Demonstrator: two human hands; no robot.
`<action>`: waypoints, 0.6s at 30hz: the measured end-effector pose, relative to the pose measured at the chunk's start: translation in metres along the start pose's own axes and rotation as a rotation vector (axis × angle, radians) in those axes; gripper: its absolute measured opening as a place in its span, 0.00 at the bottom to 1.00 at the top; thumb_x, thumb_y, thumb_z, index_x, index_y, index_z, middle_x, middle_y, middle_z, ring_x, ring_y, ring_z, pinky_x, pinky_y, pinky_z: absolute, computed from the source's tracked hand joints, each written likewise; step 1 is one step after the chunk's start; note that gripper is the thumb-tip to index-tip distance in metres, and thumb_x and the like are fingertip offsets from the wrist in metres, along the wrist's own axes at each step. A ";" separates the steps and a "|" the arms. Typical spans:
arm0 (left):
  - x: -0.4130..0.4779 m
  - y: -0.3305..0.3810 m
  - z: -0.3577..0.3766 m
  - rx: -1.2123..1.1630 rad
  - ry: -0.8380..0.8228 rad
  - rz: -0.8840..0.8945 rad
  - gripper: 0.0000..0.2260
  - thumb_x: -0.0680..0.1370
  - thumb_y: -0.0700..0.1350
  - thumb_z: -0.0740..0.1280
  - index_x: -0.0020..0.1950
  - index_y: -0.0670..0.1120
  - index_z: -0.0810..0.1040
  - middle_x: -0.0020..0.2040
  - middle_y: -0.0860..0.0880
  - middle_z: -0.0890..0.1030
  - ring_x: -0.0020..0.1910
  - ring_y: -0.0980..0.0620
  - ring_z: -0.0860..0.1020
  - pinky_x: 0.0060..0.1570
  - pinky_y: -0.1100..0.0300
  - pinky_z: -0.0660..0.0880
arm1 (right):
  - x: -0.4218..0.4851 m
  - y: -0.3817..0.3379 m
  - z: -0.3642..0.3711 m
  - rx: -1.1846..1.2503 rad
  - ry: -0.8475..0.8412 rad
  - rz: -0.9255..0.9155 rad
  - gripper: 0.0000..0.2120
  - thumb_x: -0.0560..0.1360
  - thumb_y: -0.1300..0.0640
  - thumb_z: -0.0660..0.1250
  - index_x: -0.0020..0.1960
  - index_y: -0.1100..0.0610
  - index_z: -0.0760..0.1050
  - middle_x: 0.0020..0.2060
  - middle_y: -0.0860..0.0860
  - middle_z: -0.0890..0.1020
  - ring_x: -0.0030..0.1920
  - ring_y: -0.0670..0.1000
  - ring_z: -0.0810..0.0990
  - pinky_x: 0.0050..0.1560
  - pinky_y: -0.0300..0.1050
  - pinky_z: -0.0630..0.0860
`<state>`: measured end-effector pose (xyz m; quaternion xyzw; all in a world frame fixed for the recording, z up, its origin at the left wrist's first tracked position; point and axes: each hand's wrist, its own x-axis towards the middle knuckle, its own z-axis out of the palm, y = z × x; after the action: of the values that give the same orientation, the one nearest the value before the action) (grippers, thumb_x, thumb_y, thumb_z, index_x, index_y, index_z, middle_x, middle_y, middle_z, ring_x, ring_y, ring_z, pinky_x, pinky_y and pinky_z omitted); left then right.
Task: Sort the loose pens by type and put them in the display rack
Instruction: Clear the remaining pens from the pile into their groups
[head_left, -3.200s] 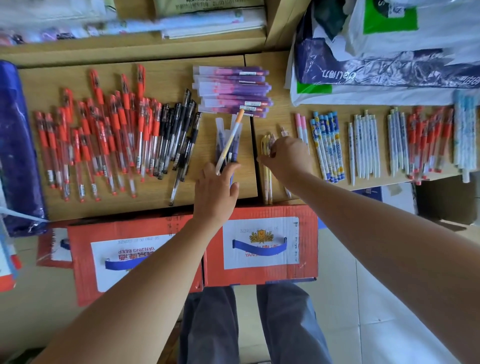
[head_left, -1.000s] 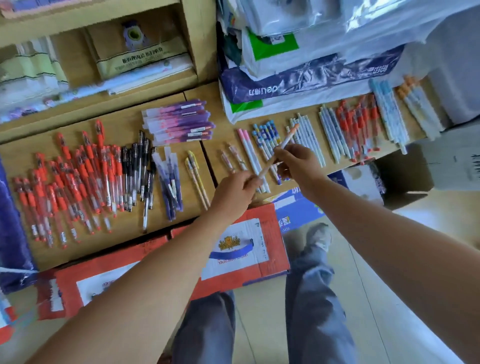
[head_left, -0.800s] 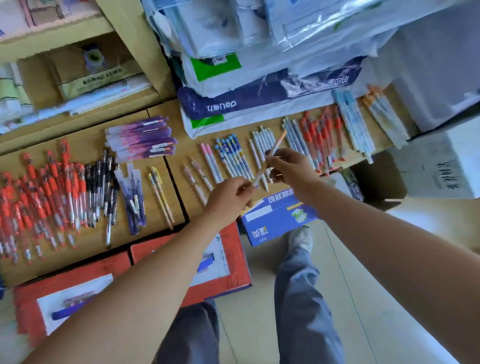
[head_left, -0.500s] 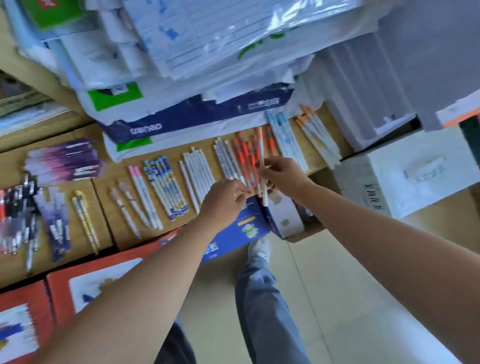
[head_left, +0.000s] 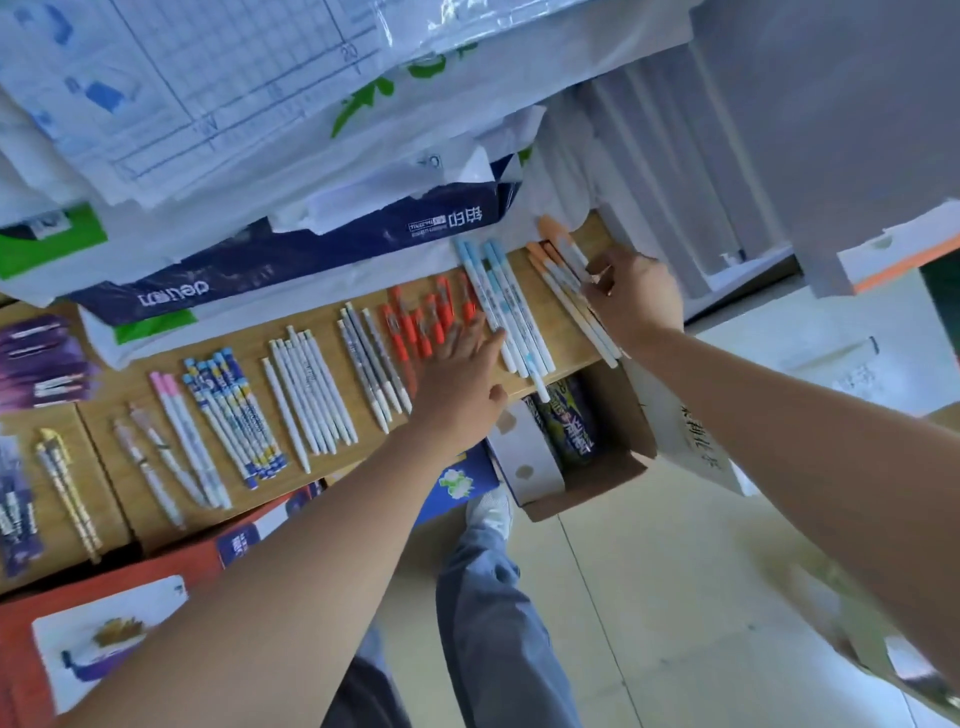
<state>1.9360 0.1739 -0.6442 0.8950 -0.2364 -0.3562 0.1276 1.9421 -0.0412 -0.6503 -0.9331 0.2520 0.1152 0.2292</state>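
Note:
Pens lie sorted in groups on a wooden shelf (head_left: 569, 332). At its right end my right hand (head_left: 636, 299) is curled on an orange-capped pen (head_left: 571, 306), which lies against the other orange-capped pens (head_left: 558, 254). Left of them are light blue pens (head_left: 506, 306), then red pens (head_left: 415, 322). My left hand (head_left: 460, 379) lies flat with fingers spread over the lower ends of the red pens, holding nothing. Further left lie grey pens (head_left: 371, 364), white pens (head_left: 311, 384), blue patterned pens (head_left: 234, 415) and pink-capped pens (head_left: 182, 431).
Packs of paper in plastic (head_left: 291, 265) are stacked at the back of the shelf. An open cardboard box (head_left: 597, 467) stands below the shelf's right end. Red cartons (head_left: 156, 571) sit below on the left. A white cabinet (head_left: 779, 130) stands to the right.
The view swung right along the shelf. My right hand carried the orange-capped pen from in front of me to the orange-capped group. My left hand let go of it and flattened on the shelf.

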 end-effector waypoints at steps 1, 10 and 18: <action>0.004 0.001 0.002 0.001 0.004 0.000 0.29 0.81 0.49 0.60 0.79 0.52 0.50 0.79 0.49 0.44 0.78 0.46 0.43 0.76 0.46 0.44 | 0.004 0.003 0.003 -0.023 -0.020 -0.011 0.07 0.75 0.57 0.67 0.53 0.55 0.77 0.43 0.54 0.83 0.44 0.57 0.80 0.40 0.47 0.76; 0.015 0.005 0.009 -0.035 0.001 -0.010 0.27 0.81 0.47 0.60 0.78 0.49 0.54 0.79 0.49 0.46 0.78 0.45 0.46 0.75 0.50 0.48 | 0.015 0.011 0.014 -0.086 -0.074 -0.050 0.10 0.74 0.57 0.68 0.53 0.60 0.73 0.48 0.59 0.79 0.45 0.59 0.78 0.39 0.45 0.72; 0.007 -0.002 -0.008 -0.083 0.097 -0.017 0.23 0.79 0.44 0.62 0.74 0.48 0.65 0.76 0.46 0.59 0.75 0.45 0.58 0.73 0.49 0.59 | 0.007 -0.010 0.005 0.030 -0.081 -0.157 0.05 0.74 0.58 0.68 0.49 0.58 0.77 0.47 0.53 0.79 0.44 0.54 0.80 0.41 0.45 0.76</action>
<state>1.9469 0.1720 -0.6430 0.9072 -0.2072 -0.3228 0.1728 1.9526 -0.0344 -0.6530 -0.9410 0.1701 0.1308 0.2615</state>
